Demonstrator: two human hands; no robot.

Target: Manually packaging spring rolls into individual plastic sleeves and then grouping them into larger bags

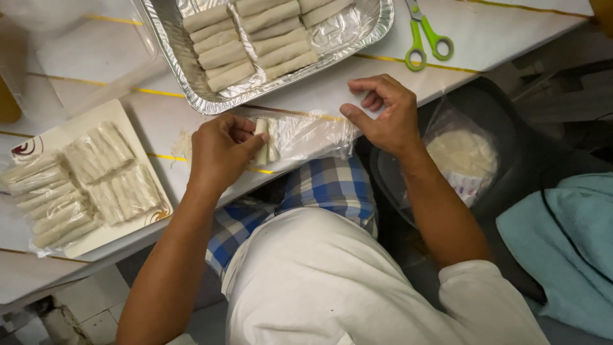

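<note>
My left hand (220, 150) grips a few pale uncooked rolls (263, 139) on a sheet of clear plastic wrap (310, 137) at the table's near edge. My right hand (383, 112) rests on the right end of that wrap, fingers bent, pinning it to the table. A foil tray (166, 45) just beyond holds two rows of the same rolls laid side by side. To the left, a white plate (60, 137) carries several bundles of rolls wrapped in plastic.
Green-handled scissors (426, 38) lie on the table at the upper right. Below the table edge on the right, a dark basin holds a clear bag of round wrappers (463, 156). A light blue cloth (562, 243) lies at the far right. My lap is under the table edge.
</note>
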